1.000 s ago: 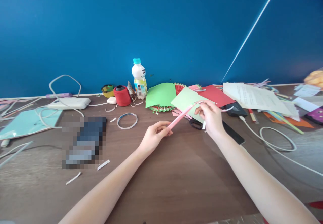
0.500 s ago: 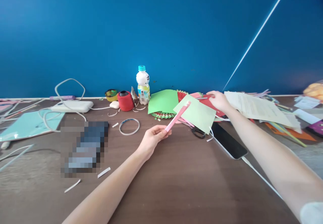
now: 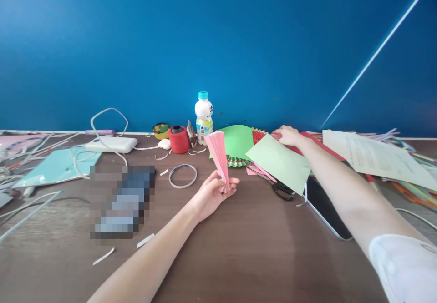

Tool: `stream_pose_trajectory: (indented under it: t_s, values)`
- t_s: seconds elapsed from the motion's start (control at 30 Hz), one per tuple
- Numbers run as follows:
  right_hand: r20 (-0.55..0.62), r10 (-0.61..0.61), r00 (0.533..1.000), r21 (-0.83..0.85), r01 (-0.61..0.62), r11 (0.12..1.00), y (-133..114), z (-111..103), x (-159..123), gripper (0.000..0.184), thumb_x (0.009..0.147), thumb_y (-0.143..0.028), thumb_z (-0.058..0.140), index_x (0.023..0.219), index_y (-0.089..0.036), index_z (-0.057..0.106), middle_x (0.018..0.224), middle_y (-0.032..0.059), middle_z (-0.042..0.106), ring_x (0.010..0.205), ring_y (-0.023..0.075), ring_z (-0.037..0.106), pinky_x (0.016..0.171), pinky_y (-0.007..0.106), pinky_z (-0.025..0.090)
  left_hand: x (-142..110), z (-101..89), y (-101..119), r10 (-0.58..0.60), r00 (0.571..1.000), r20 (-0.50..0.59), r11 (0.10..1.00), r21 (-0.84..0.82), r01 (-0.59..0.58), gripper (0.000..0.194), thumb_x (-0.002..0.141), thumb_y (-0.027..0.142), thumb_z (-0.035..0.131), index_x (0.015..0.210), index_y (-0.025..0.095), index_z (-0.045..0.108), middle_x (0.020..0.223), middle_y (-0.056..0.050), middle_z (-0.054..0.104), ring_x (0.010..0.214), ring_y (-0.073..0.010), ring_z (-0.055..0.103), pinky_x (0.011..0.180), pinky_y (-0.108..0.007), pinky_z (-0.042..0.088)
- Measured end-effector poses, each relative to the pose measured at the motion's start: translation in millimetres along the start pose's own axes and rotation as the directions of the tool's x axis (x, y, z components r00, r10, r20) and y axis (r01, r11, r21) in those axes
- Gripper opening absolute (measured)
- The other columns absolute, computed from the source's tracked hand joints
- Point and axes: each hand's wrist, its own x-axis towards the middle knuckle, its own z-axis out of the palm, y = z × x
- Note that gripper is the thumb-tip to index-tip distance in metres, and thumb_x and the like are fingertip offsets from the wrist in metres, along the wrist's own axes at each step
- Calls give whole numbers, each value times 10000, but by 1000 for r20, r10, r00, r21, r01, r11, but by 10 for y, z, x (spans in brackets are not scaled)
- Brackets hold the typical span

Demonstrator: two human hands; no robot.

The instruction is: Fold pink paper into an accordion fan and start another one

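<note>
My left hand (image 3: pixel 213 193) pinches the lower end of a pleated pink paper (image 3: pixel 218 157), whose folds fan out a little toward the top. Farther back on the right, my right hand (image 3: pixel 288 135) reaches behind a pale green sheet (image 3: pixel 282 162), its fingers bent downward and close together. Something reddish shows at those fingertips; what they grip is hidden. Beside it lie a bright green sheet (image 3: pixel 239 140) and a red pleated paper (image 3: pixel 258 135). Black scissor handles (image 3: pixel 284 192) stick out from under the pale green sheet.
A bottle with a teal cap (image 3: pixel 204 118) stands near the blue wall, beside a red roll (image 3: pixel 179 140). A tape ring (image 3: pixel 183 176) lies left of my left hand. A phone (image 3: pixel 326 209) rests under my right forearm. Printed papers (image 3: pixel 375 157) are at the right.
The pink paper has turned from slanting right to nearly upright, and its pleats have spread. My right hand stays at the pile while the view has swung slightly left.
</note>
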Motion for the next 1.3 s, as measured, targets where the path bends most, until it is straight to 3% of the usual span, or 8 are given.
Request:
stream_pose_trajectory:
  t_s: [0.17, 0.4, 0.5, 0.6, 0.7, 0.93, 1.07, 1.3]
  values:
    - [11, 87, 996, -16, -87, 996, 57, -218, -37, 322, 604, -97, 565, 880, -205, 690, 960, 99, 594, 879, 256, 548, 736, 360, 424, 10, 4, 19, -25, 1000, 10, 1000, -5, 25, 169, 671, 125, 565, 834, 145, 601, 670, 5, 546, 674, -79, 504, 852, -286, 423]
    - [-262, 306, 915, 41, -306, 951, 174, -804, -348, 145, 627, -44, 572, 716, -148, 619, 971, 164, 528, 936, 328, 516, 745, 452, 367, 21, -5, 27, -46, 999, -6, 999, -14, 45, 364, 631, 108, 567, 988, 152, 621, 699, 10, 520, 652, -64, 478, 836, -262, 425]
    - [-310, 319, 896, 117, -298, 948, 72, -946, -507, 171, 654, -172, 640, 820, -152, 600, 970, 170, 534, 847, 293, 552, 666, 403, 377, 24, 14, 13, -25, 998, -56, 1000, -2, 25, 262, 596, 87, 553, 843, 145, 615, 687, 14, 516, 642, -64, 485, 779, -252, 433]
    - [-255, 248, 935, 235, -189, 954, -236, -937, -718, 234, 690, -225, 599, 917, -173, 578, 840, 96, 611, 735, 213, 588, 611, 326, 405, 28, 48, -7, 9, 997, -77, 1000, 12, -8, 214, 560, 87, 542, 761, 160, 551, 692, 15, 534, 639, -84, 517, 685, -245, 427]
    - [-93, 171, 981, 676, -64, 734, -704, -849, -977, 266, 712, -216, 530, 976, -191, 549, 830, 70, 650, 695, 204, 609, 552, 301, 436, 28, 97, -18, 57, 994, -92, 994, 93, -48, 223, 555, 106, 519, 768, 170, 504, 693, 12, 560, 576, -87, 503, 611, -240, 400]
    - [141, -144, 979, 978, -115, 172, -1452, -672, -1308, 303, 713, -205, 497, 1015, -222, 510, 816, 26, 636, 655, 186, 627, 525, 300, 486, 25, 139, 73, 170, 973, -159, 978, 146, -147, 214, 565, 99, 480, 768, 169, 476, 607, 54, 465, 524, -62, 421, 614, -225, 393]
    - [186, -242, 952, 982, -174, 69, -1513, -558, -1312, 306, 732, -227, 513, 1037, -239, 512, 784, 5, 620, 634, 157, 604, 500, 263, 475, 40, 127, 139, 233, 952, -200, 968, 138, -208, 198, 565, 85, 467, 741, 175, 463, 594, 64, 426, 515, -53, 378, 636, -225, 400]
    - [235, -316, 919, 972, -232, 46, -1560, -418, -1338, 242, 756, -273, 514, 994, -235, 541, 898, 22, 628, 750, 150, 600, 475, 202, 452, 83, 144, 174, 274, 928, -250, 960, 130, -249, 221, 598, 115, 554, 795, 172, 472, 662, 50, 452, 555, -54, 417, 608, -222, 374]
